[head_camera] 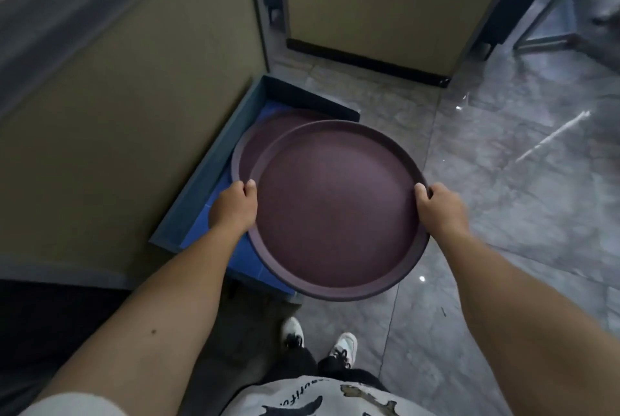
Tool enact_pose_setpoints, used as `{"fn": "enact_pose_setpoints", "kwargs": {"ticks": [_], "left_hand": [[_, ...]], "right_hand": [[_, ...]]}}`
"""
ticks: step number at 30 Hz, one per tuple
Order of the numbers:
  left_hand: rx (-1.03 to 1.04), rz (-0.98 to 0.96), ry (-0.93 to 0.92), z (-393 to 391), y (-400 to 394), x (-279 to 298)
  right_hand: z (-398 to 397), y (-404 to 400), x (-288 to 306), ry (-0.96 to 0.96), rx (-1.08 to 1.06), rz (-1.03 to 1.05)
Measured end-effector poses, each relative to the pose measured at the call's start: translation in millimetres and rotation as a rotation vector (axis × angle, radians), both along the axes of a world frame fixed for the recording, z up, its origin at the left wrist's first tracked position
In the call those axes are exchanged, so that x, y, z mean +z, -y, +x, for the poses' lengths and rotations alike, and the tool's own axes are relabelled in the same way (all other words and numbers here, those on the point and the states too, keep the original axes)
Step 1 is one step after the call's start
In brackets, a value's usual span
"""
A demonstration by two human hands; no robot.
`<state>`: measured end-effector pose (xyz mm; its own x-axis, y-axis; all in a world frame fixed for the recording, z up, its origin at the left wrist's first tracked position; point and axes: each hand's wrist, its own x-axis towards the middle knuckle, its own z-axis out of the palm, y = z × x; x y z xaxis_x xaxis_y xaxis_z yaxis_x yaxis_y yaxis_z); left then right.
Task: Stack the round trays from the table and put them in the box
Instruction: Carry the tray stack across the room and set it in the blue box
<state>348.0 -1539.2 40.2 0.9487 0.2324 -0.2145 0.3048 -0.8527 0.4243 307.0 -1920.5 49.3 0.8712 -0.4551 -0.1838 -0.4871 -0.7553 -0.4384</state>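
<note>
Holding a round matte maroon plastic tray (339, 211) over the shallow blue box (214, 177).

My left hand (235, 206) and right hand (439, 206) are curled tight on its raised rim at opposite sides; a second identical round tray (250, 143) lies in the box on the glossy grey marble floor (503, 180).

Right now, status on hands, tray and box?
Left hand and right hand grip held tray by opposite rims. Second tray already in blue box. Nothing seen blocking the drop.
</note>
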Motion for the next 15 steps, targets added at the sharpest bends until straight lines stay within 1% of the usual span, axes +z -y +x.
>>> {"fn": "enact_pose_setpoints", "kwargs": {"ticks": [8,15], "left_hand": [[0.118,-0.054,-0.032,33.3,-21.8,-21.5],[0.133,0.005,-0.054,68.7,-38.5,-26.5]], "right_hand": [[69.9,-21.7,-7.8,0.002,0.072,-0.014],[113.4,-39.8,-21.7,-0.006,0.075,-0.013]]}}
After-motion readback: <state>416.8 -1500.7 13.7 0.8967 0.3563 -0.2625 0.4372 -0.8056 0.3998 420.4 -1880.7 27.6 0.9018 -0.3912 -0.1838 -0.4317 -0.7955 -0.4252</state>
